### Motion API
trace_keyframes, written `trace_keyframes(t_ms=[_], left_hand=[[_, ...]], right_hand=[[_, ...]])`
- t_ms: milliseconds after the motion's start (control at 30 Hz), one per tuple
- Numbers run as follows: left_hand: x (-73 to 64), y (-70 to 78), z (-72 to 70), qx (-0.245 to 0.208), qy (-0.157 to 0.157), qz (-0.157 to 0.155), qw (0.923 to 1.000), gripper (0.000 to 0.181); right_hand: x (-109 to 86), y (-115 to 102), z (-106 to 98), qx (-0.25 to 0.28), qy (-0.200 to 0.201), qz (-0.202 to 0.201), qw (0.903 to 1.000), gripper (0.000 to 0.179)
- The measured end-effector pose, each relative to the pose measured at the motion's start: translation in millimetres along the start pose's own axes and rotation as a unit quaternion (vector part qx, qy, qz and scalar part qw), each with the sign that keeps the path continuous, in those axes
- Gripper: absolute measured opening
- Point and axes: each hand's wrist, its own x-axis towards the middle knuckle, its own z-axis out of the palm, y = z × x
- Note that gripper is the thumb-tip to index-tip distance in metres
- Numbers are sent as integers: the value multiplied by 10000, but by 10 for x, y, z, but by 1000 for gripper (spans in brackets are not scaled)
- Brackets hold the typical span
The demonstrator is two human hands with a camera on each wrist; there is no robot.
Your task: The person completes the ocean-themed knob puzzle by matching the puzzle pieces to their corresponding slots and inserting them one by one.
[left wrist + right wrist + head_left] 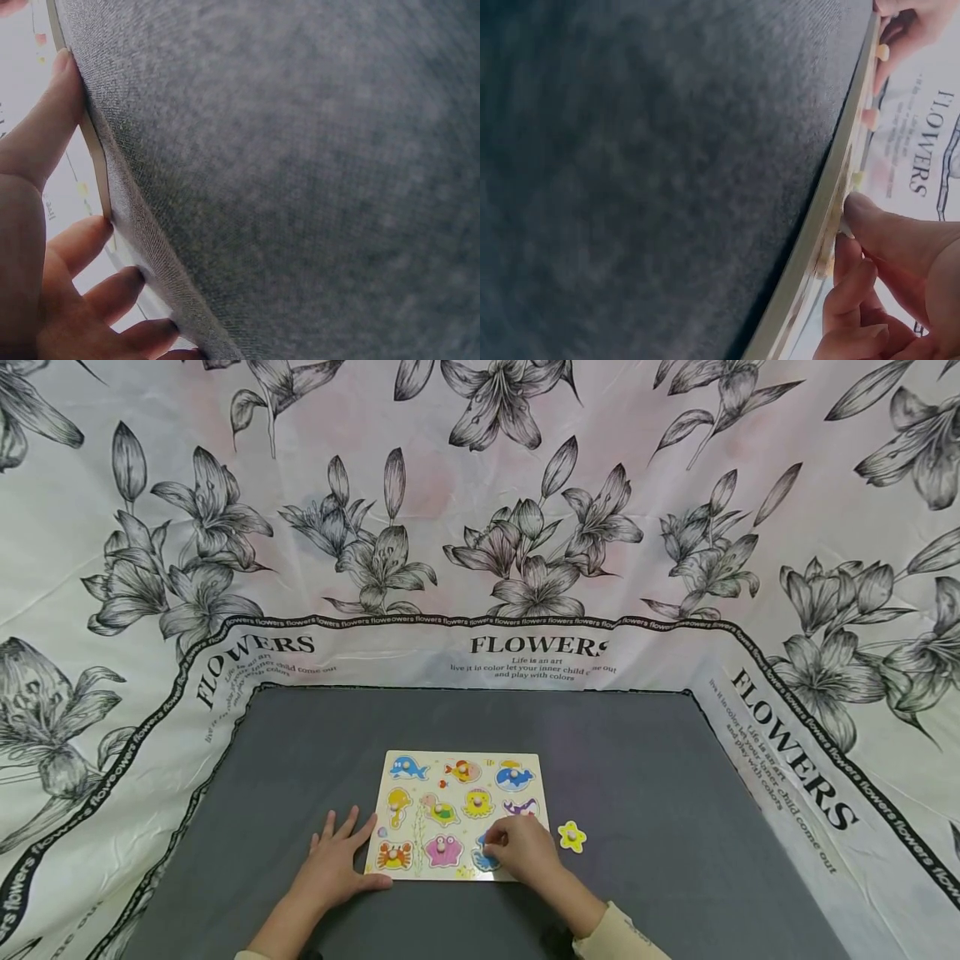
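Note:
A cream wooden puzzle board (405, 875) with sea-animal pieces lies on the grey tabletop. My left hand (327, 870) is at the board's lower left corner, fingers spread. In the left wrist view, the thumb (56, 112) and a fingertip touch the board's edge. My right hand (528, 850) pinches a blue puzzle piece (486, 862) at the lower right of the board, partly hidden by the fingers. The right wrist view shows thumb (885, 225) and index fingertips together just above the board. A yellow star-shaped puzzle piece (572, 837) lies off the board, near the right hand.
Several knobbed pieces sit on the board, among them an orange crab (394, 857), a pink piece (444, 852) and a yellow octopus (477, 804). Beyond the grey tabletop (637, 760), a white flower-printed cloth (390, 652) borders it and rises behind.

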Motion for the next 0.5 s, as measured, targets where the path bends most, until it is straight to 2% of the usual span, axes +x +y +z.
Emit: trace_keyframes(t_ms=[200, 433, 500], left_hand=[[-3, 13, -27, 14, -2, -17, 10000, 117], [-2, 1, -27, 6, -3, 6, 10000, 117], [-7, -2, -25, 3, -10, 21, 10000, 116]], right_hand=[[28, -26, 0, -50, -173, -6, 9998, 10], [62, 5, -53, 255, -550, -67, 9981, 9], [68, 28, -94, 289, -546, -71, 9981, 12]])
